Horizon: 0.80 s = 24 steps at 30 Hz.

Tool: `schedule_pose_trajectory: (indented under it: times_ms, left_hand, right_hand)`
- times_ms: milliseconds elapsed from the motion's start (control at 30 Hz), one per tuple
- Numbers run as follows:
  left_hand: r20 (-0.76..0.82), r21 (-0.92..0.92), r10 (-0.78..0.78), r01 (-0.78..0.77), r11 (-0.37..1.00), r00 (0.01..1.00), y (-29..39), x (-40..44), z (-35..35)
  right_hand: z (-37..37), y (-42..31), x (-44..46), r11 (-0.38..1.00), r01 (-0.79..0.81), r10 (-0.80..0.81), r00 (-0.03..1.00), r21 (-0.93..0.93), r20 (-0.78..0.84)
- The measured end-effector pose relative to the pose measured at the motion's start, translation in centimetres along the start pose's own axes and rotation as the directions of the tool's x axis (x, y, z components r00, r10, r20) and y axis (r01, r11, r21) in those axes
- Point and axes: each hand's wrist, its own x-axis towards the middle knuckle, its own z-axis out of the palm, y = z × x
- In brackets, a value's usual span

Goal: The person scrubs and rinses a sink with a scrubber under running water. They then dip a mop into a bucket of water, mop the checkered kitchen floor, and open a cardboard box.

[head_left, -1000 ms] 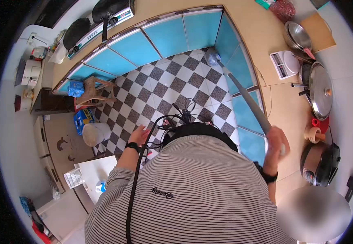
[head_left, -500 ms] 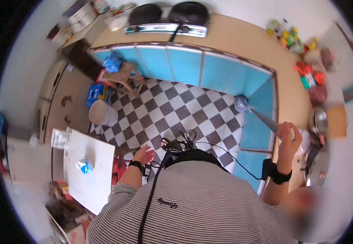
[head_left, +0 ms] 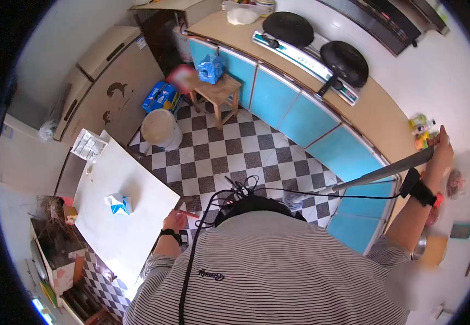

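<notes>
My right hand (head_left: 441,147) is closed round the upper end of a mop's grey handle (head_left: 389,169), out to the right above the counter side. The handle slants down to the left, and the pale mop head (head_left: 295,201) rests on the floor, partly hidden by my body. My left hand (head_left: 176,220) is low beside the edge of the white table (head_left: 117,176), its fingers curled. A thin red bar (head_left: 190,214) shows right at these fingers; whether they grip it is hard to make out.
A wooden stool (head_left: 218,89) bearing a blue bag (head_left: 210,69) stands by the blue cabinets (head_left: 309,119). Near it are a white bucket (head_left: 162,129) and a blue package (head_left: 160,97). Black cables (head_left: 240,187) hang at my waist. Two pans sit on the stove (head_left: 305,62).
My view has turned left. The mop head has come across the floor closer to my body, and my right arm reaches farther out. My left hand has gone from spread to curled fingers.
</notes>
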Motion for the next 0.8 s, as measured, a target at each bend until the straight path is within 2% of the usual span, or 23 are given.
schedule_pose_trajectory:
  times_ms: [33,100,133,167,233,267,300,333,367,433,467,500,533,567,600,667,700,733,800]
  left_hand:
    - [-0.007,-0.021,-0.004,0.003,1.000,1.000,0.5,0.8,-0.9]
    - [-0.094,-0.097,-0.099,0.090,0.991,0.991,0.1,2.1,-2.0]
    - [-0.098,-0.275,-0.152,0.120,0.954,0.984,-0.2,2.6,-2.1]
    - [0.054,-0.177,-0.169,0.176,0.968,0.984,-1.1,5.2,-4.6]
    - [-0.007,-0.377,-0.086,0.077,0.923,0.996,-2.2,6.5,-4.2]
    - [0.143,-0.117,0.015,0.002,0.993,0.990,-3.6,9.2,-6.5]
    - [0.058,-0.144,-0.104,0.111,0.983,0.993,-1.4,7.4,-4.0]
    - [0.110,-0.249,-0.106,0.131,0.960,0.988,0.8,5.3,-1.5]
    - [0.165,-0.350,-0.096,0.150,0.925,0.982,2.2,4.7,0.0]
    - [-0.205,-0.271,-0.038,-0.019,0.962,0.978,4.2,4.3,2.9]
    - [-0.091,-0.487,-0.122,0.063,0.871,0.988,3.6,7.6,0.8]
    - [-0.112,-0.496,-0.120,0.050,0.867,0.986,5.4,6.6,2.6]
    - [-0.190,-0.487,-0.098,-0.007,0.873,0.977,7.9,4.6,6.3]
    - [-0.264,-0.482,-0.076,-0.063,0.874,0.961,9.5,3.4,8.9]
    - [-0.082,-0.410,-0.072,0.032,0.911,0.994,8.9,6.0,6.8]
    - [-0.076,-0.483,-0.034,-0.007,0.875,0.997,9.9,6.4,8.4]
    - [-0.051,-0.533,0.010,-0.036,0.845,0.999,10.6,6.7,9.8]
    - [-0.174,-0.537,0.041,-0.129,0.834,0.984,12.3,5.2,12.8]
    - [-0.160,-0.567,-0.018,-0.077,0.820,0.987,12.4,6.1,12.8]
  right_hand:
    - [2.3,0.3,1.5,0.991,-0.101,0.103,0.994,0.093,-0.020]
    - [6.4,1.3,4.6,0.987,-0.121,0.115,0.991,0.102,0.065]
    - [9.0,1.6,5.5,0.965,-0.176,0.153,0.980,0.196,0.125]
    - [11.6,2.1,6.5,0.927,-0.245,0.196,0.962,0.285,0.188]
    - [17.5,3.5,9.5,0.919,-0.311,0.235,0.925,0.241,0.298]
    - [21.1,4.2,10.8,0.923,-0.330,0.261,0.915,0.197,0.308]
    - [24.3,4.6,11.3,0.926,-0.344,0.283,0.906,0.155,0.314]
    - [27.1,5.4,11.0,0.955,-0.258,0.188,0.908,0.145,0.374]
    - [30.6,8.0,12.9,0.968,-0.219,0.160,0.913,0.121,0.375]
    - [37.3,13.5,15.0,0.993,-0.013,0.053,0.944,-0.121,0.327]
    - [40.1,14.5,14.4,0.971,0.094,-0.003,0.926,-0.221,0.378]
    - [42.5,15.2,13.1,0.927,0.201,-0.048,0.900,-0.315,0.433]
    - [45.0,16.1,11.4,0.991,0.086,-0.034,0.902,-0.101,0.430]
    - [47.3,17.8,11.6,0.985,0.063,0.007,0.918,-0.163,0.396]
    - [49.5,19.2,12.1,0.980,0.078,-0.004,0.927,-0.183,0.374]
    - [53.1,23.1,13.5,0.974,0.095,-0.010,0.925,-0.207,0.379]
    - [54.6,25.4,14.7,0.913,0.209,-0.068,0.924,-0.349,0.376]
    - [55.7,26.8,15.3,0.820,0.314,-0.130,0.916,-0.479,0.378]
    - [57.0,27.6,15.1,0.820,0.313,-0.100,0.903,-0.479,0.419]
